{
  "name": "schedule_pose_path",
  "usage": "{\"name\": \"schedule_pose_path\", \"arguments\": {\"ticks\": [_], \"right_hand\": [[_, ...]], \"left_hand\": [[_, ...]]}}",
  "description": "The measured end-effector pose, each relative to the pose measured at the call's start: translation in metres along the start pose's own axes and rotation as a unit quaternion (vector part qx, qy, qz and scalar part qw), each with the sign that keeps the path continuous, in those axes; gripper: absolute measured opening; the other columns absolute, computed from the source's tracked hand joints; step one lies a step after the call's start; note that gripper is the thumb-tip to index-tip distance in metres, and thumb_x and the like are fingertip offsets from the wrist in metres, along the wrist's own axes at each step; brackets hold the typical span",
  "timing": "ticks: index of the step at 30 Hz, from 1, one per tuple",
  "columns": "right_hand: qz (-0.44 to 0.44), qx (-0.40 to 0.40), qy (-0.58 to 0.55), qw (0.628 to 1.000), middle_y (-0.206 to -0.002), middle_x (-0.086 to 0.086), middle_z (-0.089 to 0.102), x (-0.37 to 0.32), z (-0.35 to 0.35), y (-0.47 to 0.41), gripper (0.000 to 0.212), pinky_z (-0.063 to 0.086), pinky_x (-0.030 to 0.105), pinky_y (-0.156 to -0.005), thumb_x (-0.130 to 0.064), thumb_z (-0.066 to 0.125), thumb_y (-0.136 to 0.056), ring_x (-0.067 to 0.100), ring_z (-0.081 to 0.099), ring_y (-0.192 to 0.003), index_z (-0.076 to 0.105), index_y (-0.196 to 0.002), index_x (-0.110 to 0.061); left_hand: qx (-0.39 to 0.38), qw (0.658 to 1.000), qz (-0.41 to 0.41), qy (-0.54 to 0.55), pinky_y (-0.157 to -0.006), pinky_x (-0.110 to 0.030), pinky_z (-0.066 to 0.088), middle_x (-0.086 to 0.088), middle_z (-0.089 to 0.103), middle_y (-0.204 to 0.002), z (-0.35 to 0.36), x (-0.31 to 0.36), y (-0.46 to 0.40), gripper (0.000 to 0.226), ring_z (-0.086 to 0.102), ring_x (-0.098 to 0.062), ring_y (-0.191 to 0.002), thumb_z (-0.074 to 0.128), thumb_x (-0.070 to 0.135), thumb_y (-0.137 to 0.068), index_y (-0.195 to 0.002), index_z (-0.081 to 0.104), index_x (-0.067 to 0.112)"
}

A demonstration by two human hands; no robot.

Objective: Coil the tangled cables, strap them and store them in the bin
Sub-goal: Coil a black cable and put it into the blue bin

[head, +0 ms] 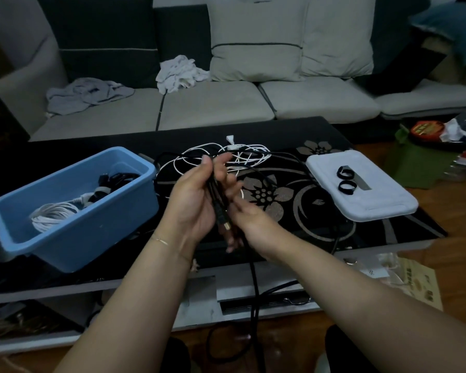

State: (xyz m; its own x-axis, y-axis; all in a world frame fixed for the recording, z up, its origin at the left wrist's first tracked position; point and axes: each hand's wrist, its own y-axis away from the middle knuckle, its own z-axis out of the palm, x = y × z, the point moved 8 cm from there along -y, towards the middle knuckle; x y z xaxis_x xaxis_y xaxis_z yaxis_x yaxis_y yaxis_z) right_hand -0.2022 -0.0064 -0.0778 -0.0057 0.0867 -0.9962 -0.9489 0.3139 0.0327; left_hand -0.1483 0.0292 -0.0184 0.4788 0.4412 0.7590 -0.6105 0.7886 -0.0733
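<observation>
Over the near middle of the table [361,162] the left hand [197,200] is raised palm-up, its fingers curled loosely round several strands of black cable [253,281], with a plug end lying across the palm. The right hand [249,223] sits just beside it, touching the same bundle; its fingers are tucked under and mostly hidden, so I cannot tell whether it grips. From the hands the black cable drops past the near edge of the table toward the floor. Behind the hands, near the far edge, a white cable [226,157] lies in a loose tangle. At the left end stands the blue bin [92,232], already holding a coiled white cable and dark ones. Toward the right end a white lid [371,208] carries two black straps [346,181], rolled up. A packet on the floor at right bears print too blurred to read.
</observation>
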Motion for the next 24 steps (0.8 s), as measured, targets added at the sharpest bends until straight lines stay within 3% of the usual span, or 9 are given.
{"name": "schedule_pose_path", "arguments": {"ticks": [4, 7, 10, 12, 15, 18, 20, 22, 24], "right_hand": [[0.045, -0.049, 0.111, 0.992, -0.08, 0.008, 0.056, 0.005, 0.002, 0.002, 0.033, 0.051, 0.024, -0.05, -0.005, 0.039, -0.101, 0.014, 0.054, -0.052, 0.036, -0.133, -0.014], [0.098, -0.105, 0.18, 0.973, -0.075, 0.008, 0.061, 0.02, 0.006, 0.011, 0.045, 0.048, 0.027, -0.059, -0.006, 0.039, -0.101, 0.013, 0.059, -0.052, 0.024, -0.142, -0.02], [0.107, -0.093, 0.244, 0.959, -0.069, 0.005, 0.063, 0.026, 0.007, 0.011, 0.048, 0.047, 0.025, -0.056, -0.012, 0.037, -0.103, 0.013, 0.054, -0.048, 0.015, -0.145, -0.022], [0.103, -0.066, 0.282, 0.952, -0.066, 0.001, 0.063, 0.024, 0.004, 0.008, 0.036, 0.044, 0.021, -0.049, -0.016, 0.036, -0.103, 0.016, 0.051, -0.047, 0.022, -0.136, -0.011], [0.066, -0.042, 0.374, 0.924, -0.071, 0.002, 0.057, 0.017, 0.003, 0.008, 0.016, 0.038, 0.018, -0.049, -0.021, 0.039, -0.102, 0.019, 0.051, -0.062, 0.034, -0.112, -0.009], [0.037, -0.055, 0.448, 0.892, -0.088, 0.008, 0.05, 0.011, 0.001, 0.011, 0.029, 0.038, 0.025, -0.064, -0.027, 0.041, -0.101, 0.018, 0.047, -0.081, 0.041, -0.124, -0.01], [0.022, -0.064, 0.492, 0.868, -0.097, 0.013, 0.059, 0.005, -0.002, 0.015, 0.03, 0.042, 0.03, -0.071, -0.03, 0.042, -0.1, 0.023, 0.052, -0.084, 0.045, -0.127, -0.016], [0.0, -0.068, 0.544, 0.836, -0.109, 0.012, 0.062, -0.002, -0.002, 0.019, 0.029, 0.043, 0.034, -0.072, -0.032, 0.041, -0.1, 0.029, 0.058, -0.094, 0.047, -0.126, -0.021], [-0.032, -0.062, 0.592, 0.803, -0.116, 0.008, 0.062, -0.009, -0.001, 0.02, 0.029, 0.041, 0.034, -0.07, -0.033, 0.041, -0.1, 0.032, 0.058, -0.101, 0.049, -0.126, -0.023]], "left_hand": [[0.004, 0.996, 0.046, -0.071, -0.078, -0.041, 0.059, 0.002, 0.047, -0.054, -0.002, 0.006, 0.001, 0.036, 0.072, -0.025, -0.084, 0.03, 0.022, -0.105, -0.12, 0.046, -0.006], [-0.003, 0.988, 0.076, -0.136, -0.09, -0.048, 0.054, 0.005, 0.055, -0.058, -0.003, 0.012, 0.001, 0.03, 0.072, -0.025, -0.082, 0.03, 0.02, -0.105, -0.098, 0.052, 0.0], [0.003, 0.965, 0.102, -0.241, -0.1, -0.056, 0.045, 0.002, 0.064, -0.067, -0.009, 0.017, 0.001, 0.028, 0.07, -0.015, -0.068, 0.033, 0.015, -0.104, -0.088, 0.053, 0.006], [-0.008, 0.923, 0.13, -0.361, -0.101, -0.053, 0.044, 0.001, 0.071, -0.077, -0.011, 0.019, 0.002, 0.021, 0.067, -0.013, -0.064, 0.033, 0.018, -0.104, -0.106, 0.053, 0.011], [-0.014, 0.88, 0.135, -0.455, -0.095, -0.036, 0.051, -0.001, 0.07, -0.112, -0.013, 0.014, 0.0, 0.037, 0.071, -0.019, -0.079, 0.031, 0.018, -0.105, -0.14, 0.03, 0.008], [-0.024, 0.89, 0.107, -0.444, -0.091, -0.027, 0.053, -0.005, 0.061, -0.128, -0.016, 0.006, 0.0, 0.041, 0.064, -0.013, -0.109, 0.029, 0.014, -0.104, -0.145, 0.023, 0.006], [-0.038, 0.884, 0.079, -0.459, -0.094, -0.024, 0.051, -0.003, 0.057, -0.132, -0.019, -0.002, -0.001, 0.042, 0.061, -0.011, -0.115, 0.03, 0.013, -0.104, -0.145, 0.022, 0.007], [-0.052, 0.857, 0.051, -0.511, -0.091, -0.022, 0.051, 0.0, 0.059, -0.129, -0.021, -0.01, 0.001, 0.04, 0.065, -0.009, -0.107, 0.032, 0.013, -0.103, -0.143, 0.026, 0.008], [-0.06, 0.799, 0.029, -0.597, -0.091, -0.026, 0.051, 0.003, 0.065, -0.123, -0.024, -0.015, 0.001, 0.035, 0.066, -0.01, -0.104, 0.035, 0.018, -0.103, -0.136, 0.035, 0.009]]}}
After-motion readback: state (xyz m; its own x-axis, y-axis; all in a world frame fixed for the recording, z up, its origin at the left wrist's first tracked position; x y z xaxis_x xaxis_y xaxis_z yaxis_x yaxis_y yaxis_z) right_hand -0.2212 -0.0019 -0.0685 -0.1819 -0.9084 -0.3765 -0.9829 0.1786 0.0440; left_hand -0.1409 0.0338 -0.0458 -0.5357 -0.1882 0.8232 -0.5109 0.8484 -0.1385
